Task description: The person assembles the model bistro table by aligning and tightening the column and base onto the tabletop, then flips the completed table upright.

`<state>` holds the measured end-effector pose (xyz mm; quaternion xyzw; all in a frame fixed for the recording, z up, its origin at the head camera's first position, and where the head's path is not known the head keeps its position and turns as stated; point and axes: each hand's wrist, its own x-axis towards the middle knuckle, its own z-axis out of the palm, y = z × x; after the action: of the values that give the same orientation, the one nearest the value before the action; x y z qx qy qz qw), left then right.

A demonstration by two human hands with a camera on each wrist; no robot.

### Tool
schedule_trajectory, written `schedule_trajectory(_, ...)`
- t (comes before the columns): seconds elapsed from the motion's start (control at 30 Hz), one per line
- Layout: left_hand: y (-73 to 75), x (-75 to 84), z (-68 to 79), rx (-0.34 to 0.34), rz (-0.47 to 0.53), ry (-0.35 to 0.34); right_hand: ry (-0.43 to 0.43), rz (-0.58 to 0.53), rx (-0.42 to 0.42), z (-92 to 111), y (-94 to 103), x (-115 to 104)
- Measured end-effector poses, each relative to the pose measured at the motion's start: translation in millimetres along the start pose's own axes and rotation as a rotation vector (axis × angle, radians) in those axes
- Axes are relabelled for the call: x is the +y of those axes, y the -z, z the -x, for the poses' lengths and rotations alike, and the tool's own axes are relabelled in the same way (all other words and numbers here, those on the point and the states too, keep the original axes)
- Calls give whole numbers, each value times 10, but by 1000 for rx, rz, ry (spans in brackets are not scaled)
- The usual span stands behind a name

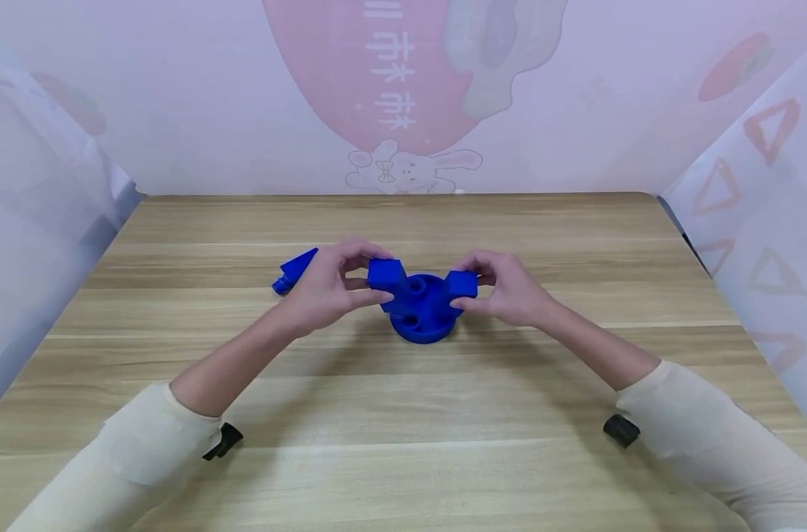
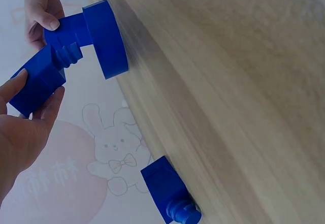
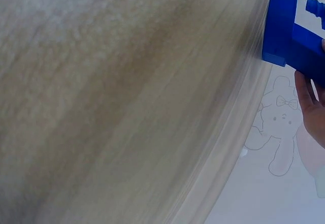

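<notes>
My left hand (image 1: 327, 287) pinches a blue block (image 1: 385, 274) between thumb and fingers. In the left wrist view its threaded stud (image 2: 69, 55) points toward a round blue base (image 2: 107, 41), apart from it. On the table, the base shows round holes in its top in the head view. My right hand (image 1: 510, 290) grips a second blue block (image 1: 462, 284), which stands up from the base's right side. The right wrist view shows that block (image 3: 307, 54) meeting the base (image 3: 279, 26); its lower end is hidden there.
A third blue block (image 1: 300, 266) with a threaded end lies on the wooden table (image 1: 403, 443), left of the base and partly behind my left hand. A printed pink and white backdrop (image 1: 210, 96) rises behind the table's far edge, with light curtains at both sides.
</notes>
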<state>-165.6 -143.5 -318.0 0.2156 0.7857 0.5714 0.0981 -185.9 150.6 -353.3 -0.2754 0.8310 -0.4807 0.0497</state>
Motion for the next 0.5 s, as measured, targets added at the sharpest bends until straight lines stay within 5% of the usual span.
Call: schedule_trajectory(0.5,-144,-162,-72,-67,3,-4,-1,-3,-4,5,8,20)
